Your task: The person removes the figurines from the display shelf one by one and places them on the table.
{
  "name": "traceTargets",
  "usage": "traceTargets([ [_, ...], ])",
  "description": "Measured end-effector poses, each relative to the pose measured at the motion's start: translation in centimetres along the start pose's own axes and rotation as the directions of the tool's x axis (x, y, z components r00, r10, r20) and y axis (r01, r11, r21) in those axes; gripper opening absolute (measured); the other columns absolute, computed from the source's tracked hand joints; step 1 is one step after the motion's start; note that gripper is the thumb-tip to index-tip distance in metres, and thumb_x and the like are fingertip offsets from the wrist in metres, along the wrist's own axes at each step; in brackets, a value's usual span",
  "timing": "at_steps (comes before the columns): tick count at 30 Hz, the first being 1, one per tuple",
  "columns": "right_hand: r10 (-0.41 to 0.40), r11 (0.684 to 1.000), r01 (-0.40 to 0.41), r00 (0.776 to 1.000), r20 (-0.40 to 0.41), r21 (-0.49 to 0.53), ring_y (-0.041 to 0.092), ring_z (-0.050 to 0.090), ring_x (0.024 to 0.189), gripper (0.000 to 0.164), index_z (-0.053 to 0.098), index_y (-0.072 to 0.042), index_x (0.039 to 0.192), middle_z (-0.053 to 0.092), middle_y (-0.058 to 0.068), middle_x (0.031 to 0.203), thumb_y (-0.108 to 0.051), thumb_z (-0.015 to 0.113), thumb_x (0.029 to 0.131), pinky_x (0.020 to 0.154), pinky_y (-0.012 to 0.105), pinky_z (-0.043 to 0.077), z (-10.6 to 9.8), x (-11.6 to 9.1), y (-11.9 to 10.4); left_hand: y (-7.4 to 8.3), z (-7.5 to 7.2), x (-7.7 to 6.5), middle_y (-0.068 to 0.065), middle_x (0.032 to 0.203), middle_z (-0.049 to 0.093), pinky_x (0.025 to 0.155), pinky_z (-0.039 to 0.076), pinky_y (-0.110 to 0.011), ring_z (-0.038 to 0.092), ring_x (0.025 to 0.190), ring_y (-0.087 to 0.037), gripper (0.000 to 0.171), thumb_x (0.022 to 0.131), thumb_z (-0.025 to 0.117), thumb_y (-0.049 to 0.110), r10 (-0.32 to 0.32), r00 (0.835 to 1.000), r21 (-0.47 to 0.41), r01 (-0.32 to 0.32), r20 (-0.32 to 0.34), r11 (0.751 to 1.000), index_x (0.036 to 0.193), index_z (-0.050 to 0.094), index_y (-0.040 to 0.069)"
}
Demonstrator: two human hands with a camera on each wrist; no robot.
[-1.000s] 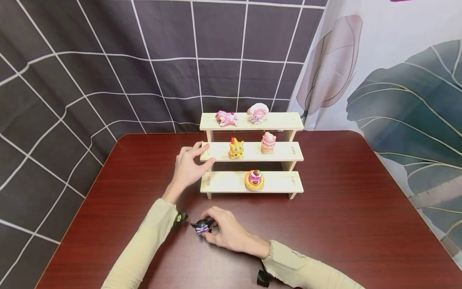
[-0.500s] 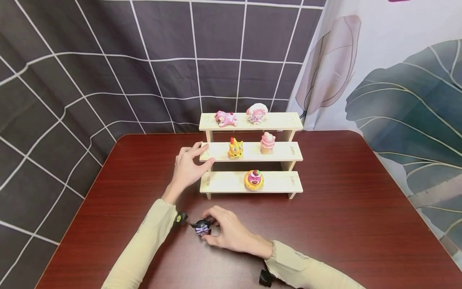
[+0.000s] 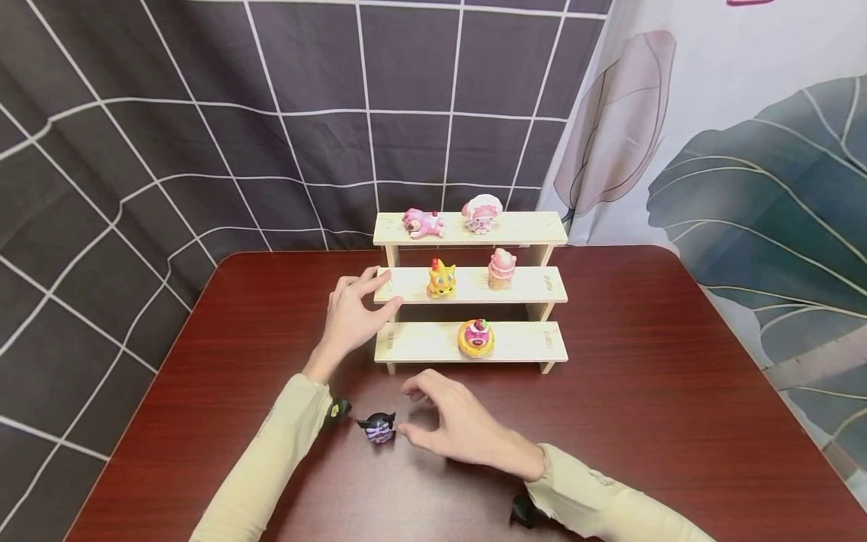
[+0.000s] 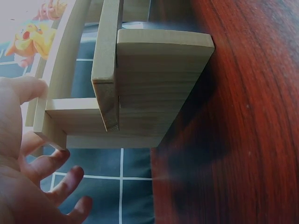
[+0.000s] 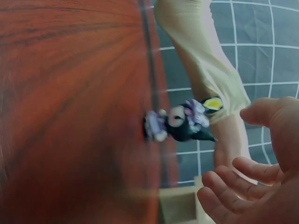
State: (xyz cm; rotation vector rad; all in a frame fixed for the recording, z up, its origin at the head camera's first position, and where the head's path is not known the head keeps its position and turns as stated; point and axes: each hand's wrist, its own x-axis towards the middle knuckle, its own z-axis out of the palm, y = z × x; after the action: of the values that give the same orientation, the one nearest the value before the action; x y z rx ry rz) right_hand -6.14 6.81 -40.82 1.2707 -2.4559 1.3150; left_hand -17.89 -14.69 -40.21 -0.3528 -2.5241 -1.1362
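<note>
At the left end of the middle tier of a pale wooden three-step shelf (image 3: 535, 284), my left hand (image 3: 352, 312) grips the board. In the left wrist view its thumb (image 4: 29, 87) lies on the board's edge and the other fingers reach round behind. A small black figurine (image 3: 378, 427) with pointed ears and a purple bow stands upright on the table in front of the shelf. Just right of it is my right hand (image 3: 463, 421), fingers parted and holding nothing. The right wrist view shows a gap between that hand and the figurine.
Pink bear (image 3: 424, 223) and white-hooded (image 3: 482, 214) figurines are on the top tier. The middle tier bears a yellow figurine (image 3: 442, 279) and a pink ice-cream-cone one (image 3: 502, 269); a round orange-and-pink one (image 3: 476, 339) sits below. A dark checked curtain (image 3: 325, 143) hangs behind the table (image 3: 643, 391).
My right hand has let go of the black figurine and drawn back to the right, its fingers spreading. The figurine stays where it was. My left hand keeps its hold on the shelf.
</note>
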Motion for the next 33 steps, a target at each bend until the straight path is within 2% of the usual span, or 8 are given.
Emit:
traceTargets([
  [7,-0.064,0.998,0.064,0.997,-0.038,0.001,0.016,0.065,0.088,0.032,0.064,-0.001,0.111,0.067,0.004,0.1,-0.005,0.077,0.081,0.077,0.032,0.055,-4.0,0.4,-0.2,0.0,-0.1,0.0,-0.014,0.14,0.057,0.09,0.035,-0.053,0.049,0.11,-0.033,0.051,0.083,0.079,0.033,-0.011,1.0,-0.005,0.011,0.004,1.0,0.13,0.07,0.015],
  [12,-0.036,0.999,0.036,0.999,-0.027,0.03,0.015,0.065,0.083,0.028,0.065,-0.002,0.107,0.067,0.001,0.096,0.001,0.076,0.081,0.072,0.033,0.055,-7.5,0.9,-0.3,0.0,-0.1,0.0,-0.013,0.139,0.058,0.09,0.036,-0.054,0.05,0.11,-0.033,0.05,0.083,0.08,0.033,-0.007,1.0,-0.006,0.007,0.001,1.0,0.129,0.07,0.015],
  [15,-0.028,1.0,0.028,0.999,-0.044,0.01,0.015,0.066,0.08,0.027,0.065,-0.002,0.105,0.067,0.001,0.092,0.002,0.076,0.081,0.069,0.033,0.055,-9.4,1.3,-0.4,0.0,-0.1,0.0,-0.013,0.139,0.058,0.089,0.036,-0.053,0.05,0.109,-0.033,0.05,0.083,0.08,0.032,0.0,1.0,-0.005,0.0,-0.004,1.0,0.129,0.07,0.015],
  [21,-0.037,0.997,0.027,0.991,-0.132,-0.073,0.011,0.065,0.08,0.027,0.068,-0.002,0.103,0.069,0.0,0.09,0.006,0.077,0.079,0.069,0.033,0.055,-12.9,2.6,0.0,0.1,-0.1,0.0,-0.014,0.138,0.058,0.087,0.038,-0.053,0.051,0.108,-0.033,0.05,0.083,0.08,0.032,0.005,1.0,-0.006,-0.005,-0.01,1.0,0.129,0.07,0.014],
  [27,-0.091,0.99,0.063,0.97,-0.228,-0.125,0.015,0.065,0.082,0.028,0.067,0.001,0.099,0.069,0.005,0.093,0.013,0.077,0.076,0.067,0.031,0.056,-15.5,4.0,0.8,0.1,0.0,-0.1,-0.014,0.138,0.059,0.087,0.037,-0.053,0.051,0.107,-0.034,0.05,0.082,0.08,0.031,0.007,1.0,-0.008,-0.007,-0.011,1.0,0.129,0.07,0.014],
  [29,-0.085,0.988,0.049,0.965,-0.248,-0.15,0.015,0.065,0.082,0.026,0.068,0.001,0.1,0.07,0.006,0.093,0.011,0.077,0.077,0.069,0.028,0.055,-16.3,4.5,1.0,0.1,0.0,-0.1,-0.013,0.138,0.059,0.087,0.037,-0.053,0.051,0.106,-0.034,0.05,0.082,0.08,0.031,0.01,1.0,-0.012,-0.01,-0.014,1.0,0.129,0.07,0.014],
  [33,-0.016,0.988,-0.028,0.959,-0.283,-0.149,0.012,0.063,0.076,0.023,0.07,0.0,0.1,0.071,0.004,0.091,0.008,0.077,0.08,0.07,0.023,0.051,-17.5,5.3,1.3,0.1,0.0,0.0,-0.013,0.138,0.059,0.087,0.037,-0.053,0.051,0.106,-0.034,0.05,0.082,0.08,0.031,0.013,1.0,-0.012,-0.013,-0.014,1.0,0.129,0.07,0.014],
])
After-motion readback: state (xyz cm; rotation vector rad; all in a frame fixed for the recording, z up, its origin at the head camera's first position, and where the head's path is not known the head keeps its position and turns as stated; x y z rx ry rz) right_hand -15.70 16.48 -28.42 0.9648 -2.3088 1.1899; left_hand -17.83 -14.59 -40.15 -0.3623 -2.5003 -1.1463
